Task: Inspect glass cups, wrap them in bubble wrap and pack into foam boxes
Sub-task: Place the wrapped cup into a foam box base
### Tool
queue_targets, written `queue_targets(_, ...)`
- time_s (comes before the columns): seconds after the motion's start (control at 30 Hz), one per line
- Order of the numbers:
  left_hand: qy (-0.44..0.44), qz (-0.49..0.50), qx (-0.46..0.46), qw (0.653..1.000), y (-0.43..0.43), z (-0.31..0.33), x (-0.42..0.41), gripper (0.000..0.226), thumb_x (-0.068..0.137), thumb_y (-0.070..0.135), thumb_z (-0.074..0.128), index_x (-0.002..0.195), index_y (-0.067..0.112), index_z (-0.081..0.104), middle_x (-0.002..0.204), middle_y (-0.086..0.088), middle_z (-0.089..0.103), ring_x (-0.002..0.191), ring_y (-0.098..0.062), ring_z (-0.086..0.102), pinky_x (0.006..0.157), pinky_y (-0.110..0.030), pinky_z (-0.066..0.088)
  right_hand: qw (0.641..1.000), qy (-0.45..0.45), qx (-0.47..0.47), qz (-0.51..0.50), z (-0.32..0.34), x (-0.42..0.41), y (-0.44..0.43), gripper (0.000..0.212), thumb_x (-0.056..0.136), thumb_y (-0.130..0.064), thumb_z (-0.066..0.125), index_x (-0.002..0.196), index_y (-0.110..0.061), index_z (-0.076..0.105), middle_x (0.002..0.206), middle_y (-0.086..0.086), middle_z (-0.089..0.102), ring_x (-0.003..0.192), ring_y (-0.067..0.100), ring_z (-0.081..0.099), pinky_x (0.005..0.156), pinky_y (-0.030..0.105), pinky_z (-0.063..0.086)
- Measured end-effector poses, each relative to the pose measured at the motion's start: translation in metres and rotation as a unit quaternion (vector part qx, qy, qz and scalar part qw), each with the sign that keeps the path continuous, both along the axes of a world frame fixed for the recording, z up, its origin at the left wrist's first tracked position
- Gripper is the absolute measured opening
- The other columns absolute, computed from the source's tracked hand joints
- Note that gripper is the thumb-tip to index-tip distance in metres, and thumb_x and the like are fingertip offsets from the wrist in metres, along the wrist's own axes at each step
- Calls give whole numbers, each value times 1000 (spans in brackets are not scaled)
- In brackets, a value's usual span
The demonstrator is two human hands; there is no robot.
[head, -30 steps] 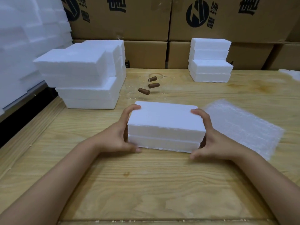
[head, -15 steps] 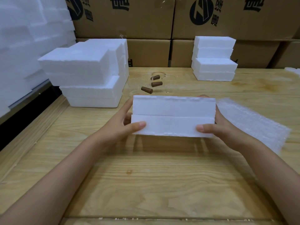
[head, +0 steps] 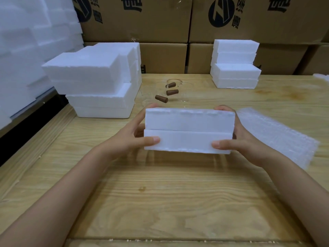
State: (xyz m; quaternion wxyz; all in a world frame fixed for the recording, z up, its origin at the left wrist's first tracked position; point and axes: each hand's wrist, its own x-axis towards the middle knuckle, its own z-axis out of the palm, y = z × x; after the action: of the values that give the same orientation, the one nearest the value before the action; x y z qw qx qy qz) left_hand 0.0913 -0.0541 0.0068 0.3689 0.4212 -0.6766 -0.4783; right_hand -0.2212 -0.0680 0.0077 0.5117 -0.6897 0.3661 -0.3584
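A closed white foam box (head: 188, 130), two halves with a seam across its front, is lifted off the wooden table (head: 160, 202) and tilted so its front face is toward me. My left hand (head: 132, 135) grips its left end, thumb on the front. My right hand (head: 238, 141) grips the right end the same way. Behind the box stand clear glass cups (head: 175, 93) with brown handles, hard to make out. A sheet of bubble wrap (head: 272, 134) lies flat to the right.
A stack of foam boxes (head: 99, 81) stands at the left, a smaller stack (head: 235, 64) at the back right. Cardboard cartons (head: 249, 18) line the back edge. More foam (head: 26, 32) is piled along the left wall.
Both hands have raised the foam box from the table and tipped its front face toward me; in the last half second it has scarcely moved.
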Motion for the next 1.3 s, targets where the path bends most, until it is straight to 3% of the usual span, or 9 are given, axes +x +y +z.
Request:
queue_targets(0.1, -28, 4, -15, 999, 2, -5, 8, 96, 70, 16, 85, 137, 59, 32, 117, 30, 60, 112, -1, 60, 84, -14, 49, 998, 40, -46, -8, -11, 5, 5, 94, 57, -34, 84, 128, -56, 27, 106, -37, 51, 99, 1, 60, 75, 19, 52)
queue_targets(0.27, -73, 28, -56, 995, 7, -11, 6, 105, 74, 2, 81, 141, 58, 23, 116, 43, 53, 107, 6, 60, 80, -9, 49, 986, 125, -112, -19, -20, 11, 8, 105, 66, -32, 84, 133, -65, 11, 128, -51, 21, 113, -7, 50, 79, 10, 47)
queue_targets(0.4, -75, 57, -59, 994, 8, -14, 4, 107, 73, 4, 82, 137, 67, 23, 117, 39, 57, 106, 3, 62, 82, -12, 51, 973, 170, -134, -80, -23, 10, 13, 110, 62, -41, 84, 131, -72, 4, 146, -31, 20, 128, -3, 38, 96, 23, 43)
queue_targets(0.57, -102, 99, -58, 988, 20, -4, 13, 104, 65, 17, 89, 129, 72, 29, 124, 25, 52, 103, 6, 61, 78, -15, 53, 961, 193, -167, -101, -26, 27, 24, 112, 66, -41, 81, 127, -75, -6, 127, -21, 22, 111, -33, 22, 93, 10, 34)
queue_targets(0.67, -92, 116, -29, 989, 42, 3, 35, 94, 60, 36, 91, 128, 67, 35, 112, 18, 65, 98, 0, 66, 74, -14, 53, 957, 213, -180, -82, -28, 49, 31, 114, 68, -44, 80, 127, -73, -14, 126, -12, 25, 112, -25, 23, 96, 11, 29)
queue_targets(0.77, -76, 173, -24, 982, 61, 10, 56, 59, 62, 64, 66, 118, 64, 46, 102, 24, 68, 89, 2, 67, 71, -16, 51, 950, 226, -205, -69, -29, 78, 36, 115, 67, -51, 78, 130, -66, -17, 123, -2, 31, 115, 3, 32, 102, 21, 30)
queue_targets(0.9, -67, 322, -62, 942, 70, 3, 85, 16, 87, 57, 57, 102, 62, 57, 106, 17, 63, 87, 10, 59, 76, -27, 44, 943, 215, -246, -57, -29, 128, 41, 105, 67, -66, 66, 127, -67, -20, 113, -1, 37, 109, 15, 38, 101, 32, 33)
queue_targets(1.07, 11, 434, -60, 899, 66, -4, 120, 27, 94, 38, 49, 98, 61, 63, 110, 31, 57, 110, -8, 53, 92, -37, 43, 949, 190, -246, -49, -30, 193, 27, 106, 78, -49, 70, 148, -39, -9, 109, 4, 43, 105, 20, 41, 99, 37, 36)
queue_targets(1.3, 143, 549, -3, 823, 30, -9, 150, 39, 93, 41, 57, 131, 35, 54, 132, 10, 50, 114, -11, 49, 90, -31, 39, 960, 177, -209, -55, -27, 245, -3, 105, 79, -43, 71, 150, -37, -5, 108, 7, 49, 105, 26, 49, 96, 43, 41)
